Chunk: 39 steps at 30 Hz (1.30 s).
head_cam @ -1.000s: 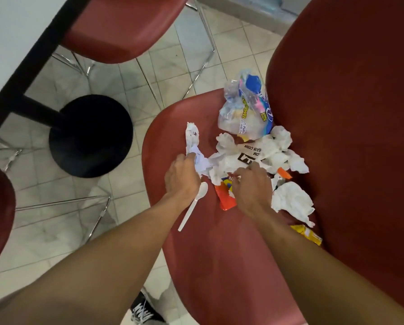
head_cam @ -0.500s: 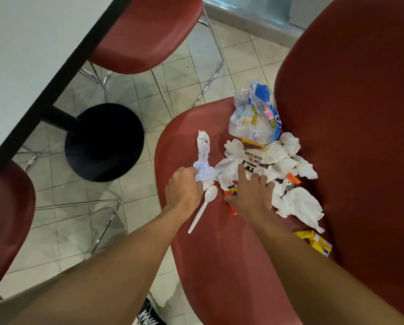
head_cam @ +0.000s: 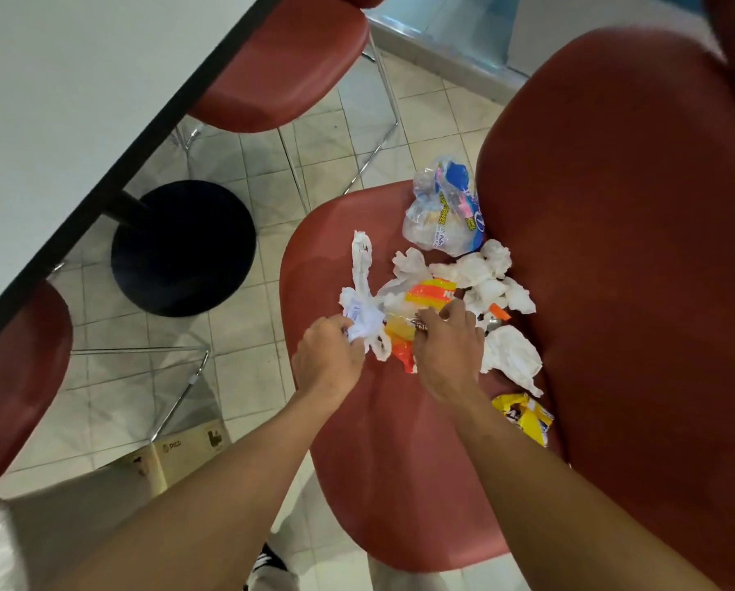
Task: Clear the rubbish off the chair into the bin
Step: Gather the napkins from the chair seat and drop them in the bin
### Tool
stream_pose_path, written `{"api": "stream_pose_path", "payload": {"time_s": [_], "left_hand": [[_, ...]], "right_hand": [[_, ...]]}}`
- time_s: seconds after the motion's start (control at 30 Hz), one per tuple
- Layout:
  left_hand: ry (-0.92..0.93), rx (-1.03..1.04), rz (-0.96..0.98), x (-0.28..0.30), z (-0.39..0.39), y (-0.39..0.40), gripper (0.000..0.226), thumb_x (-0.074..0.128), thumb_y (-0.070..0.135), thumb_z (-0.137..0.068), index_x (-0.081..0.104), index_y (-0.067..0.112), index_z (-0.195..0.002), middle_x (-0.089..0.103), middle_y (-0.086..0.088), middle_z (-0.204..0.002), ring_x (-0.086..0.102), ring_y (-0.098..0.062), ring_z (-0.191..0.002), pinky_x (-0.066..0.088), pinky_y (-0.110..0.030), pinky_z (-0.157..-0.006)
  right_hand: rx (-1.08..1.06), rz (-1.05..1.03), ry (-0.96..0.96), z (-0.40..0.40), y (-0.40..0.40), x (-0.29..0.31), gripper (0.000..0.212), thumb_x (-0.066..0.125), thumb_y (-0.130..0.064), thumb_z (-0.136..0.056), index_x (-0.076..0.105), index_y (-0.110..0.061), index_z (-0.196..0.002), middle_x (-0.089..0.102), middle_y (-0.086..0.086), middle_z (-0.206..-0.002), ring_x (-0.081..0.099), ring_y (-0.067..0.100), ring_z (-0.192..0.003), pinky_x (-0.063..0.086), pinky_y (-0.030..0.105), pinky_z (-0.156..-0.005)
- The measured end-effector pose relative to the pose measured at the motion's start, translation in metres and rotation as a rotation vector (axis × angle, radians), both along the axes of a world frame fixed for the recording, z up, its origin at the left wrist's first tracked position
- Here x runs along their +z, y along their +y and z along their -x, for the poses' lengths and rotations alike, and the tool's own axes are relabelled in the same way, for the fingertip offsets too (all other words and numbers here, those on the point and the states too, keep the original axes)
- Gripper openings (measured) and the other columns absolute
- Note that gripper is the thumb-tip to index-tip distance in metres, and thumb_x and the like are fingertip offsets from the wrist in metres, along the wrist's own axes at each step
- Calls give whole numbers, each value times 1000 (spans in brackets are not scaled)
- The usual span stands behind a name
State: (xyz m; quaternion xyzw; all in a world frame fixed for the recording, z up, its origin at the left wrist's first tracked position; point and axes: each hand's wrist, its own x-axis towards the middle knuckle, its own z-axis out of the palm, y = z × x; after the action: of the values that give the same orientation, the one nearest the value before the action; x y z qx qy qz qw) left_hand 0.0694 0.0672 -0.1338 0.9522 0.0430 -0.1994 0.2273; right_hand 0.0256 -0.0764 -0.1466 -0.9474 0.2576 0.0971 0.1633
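At far left, a white table [head_cam: 59,100] with a black edge over a round black base [head_cam: 182,247], red seats tucked around it. Lower down, on the tiled floor, a cardboard box [head_cam: 178,452]. Then the left forearm, reaching up from the lower left to the red chair [head_cam: 378,462], left hand [head_cam: 329,360] knuckles-up, fingers curled round a crumpled white paper [head_cam: 363,319] at the seat's front. Just beside it, the right hand [head_cam: 446,349], palm down, fingers bent over an orange-and-yellow wrapper [head_cam: 417,309], gripping it. Beyond, toward the backrest, a clear plastic bag [head_cam: 442,215] and a cluster of white tissues [head_cam: 485,279]. Right of the right wrist, one more tissue wad [head_cam: 513,358] and a yellow packet [head_cam: 525,415] against the backrest.
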Motion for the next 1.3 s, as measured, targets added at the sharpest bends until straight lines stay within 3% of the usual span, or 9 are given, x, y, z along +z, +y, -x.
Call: {"api": "stream_pose_path", "payload": {"time_s": [0.13, 0.27, 0.37, 0.53, 0.67, 0.83, 0.97, 1.13, 1.3], "left_hand": [[12, 30, 9, 25, 13, 15, 25, 63, 30, -82, 68, 28, -106, 67, 4, -100, 62, -24, -92, 46, -32, -71], [2, 41, 26, 48, 26, 35, 22, 62, 30, -82, 68, 27, -103, 68, 4, -98, 62, -24, -90, 45, -30, -69], [-6, 64, 54, 63, 35, 49, 22, 61, 28, -81, 68, 27, -102, 68, 4, -98, 63, -25, -89, 47, -31, -71], [-25, 105, 64, 90, 52, 87, 27, 62, 30, -82, 67, 28, -109, 69, 1, -105, 63, -27, -97, 48, -32, -76], [-34, 201, 127, 106, 65, 130, 19, 62, 30, -82, 68, 26, -99, 70, 0, -98, 63, -27, -91, 40, -26, -68], [-56, 298, 148, 114, 89, 209, 14, 61, 30, -80, 67, 21, -88, 68, -2, -87, 64, -28, -84, 46, -29, -64], [-56, 444, 147, 114, 114, 277, 18, 62, 30, -82, 68, 22, -96, 67, -2, -94, 62, -27, -89, 40, -27, -66], [-57, 636, 134, 108, 151, 357, 23, 60, 31, -80, 68, 25, -101, 70, -1, -99, 63, -27, -92, 46, -29, -71], [-77, 827, 137, 103, 185, 426, 31, 63, 27, -79, 67, 24, -110, 69, 0, -107, 63, -25, -98, 49, -34, -82]], "right_hand": [[-77, -36, -114, 9, 6, 29, 18, 61, -13, -84, 71, -12, -99, 57, 11, -100, 56, 34, -91, 45, 42, -78], [-95, -44, -208, 16, 14, 64, 22, 58, -14, -88, 70, -11, -107, 62, 12, -98, 59, 35, -90, 45, 39, -72], [-114, -57, -199, 21, 21, 86, 24, 51, -18, -93, 66, -15, -112, 62, 6, -106, 58, 30, -97, 42, 35, -70], [-71, -108, -197, 33, 57, 126, 21, 49, -23, -95, 65, -13, -106, 60, 7, -101, 58, 30, -93, 37, 32, -66], [9, -152, -190, 41, 106, 135, 20, 51, -25, -95, 64, -11, -96, 61, 9, -94, 58, 32, -87, 35, 31, -63], [103, -212, -188, 48, 192, 135, 17, 52, -24, -93, 62, -10, -88, 63, 10, -95, 58, 34, -87, 35, 34, -63], [242, -264, -173, 54, 265, 134, 17, 52, -23, -92, 63, -10, -93, 65, 10, -94, 58, 35, -87, 34, 32, -63], [394, -327, -108, 64, 350, 134, 21, 49, -26, -92, 62, -20, -107, 69, 9, -93, 62, 33, -87, 35, 31, -62], [475, -395, -74, 74, 430, 135, 23, 51, -23, -89, 63, -22, -108, 69, 7, -91, 63, 30, -84, 41, 31, -61]]}}
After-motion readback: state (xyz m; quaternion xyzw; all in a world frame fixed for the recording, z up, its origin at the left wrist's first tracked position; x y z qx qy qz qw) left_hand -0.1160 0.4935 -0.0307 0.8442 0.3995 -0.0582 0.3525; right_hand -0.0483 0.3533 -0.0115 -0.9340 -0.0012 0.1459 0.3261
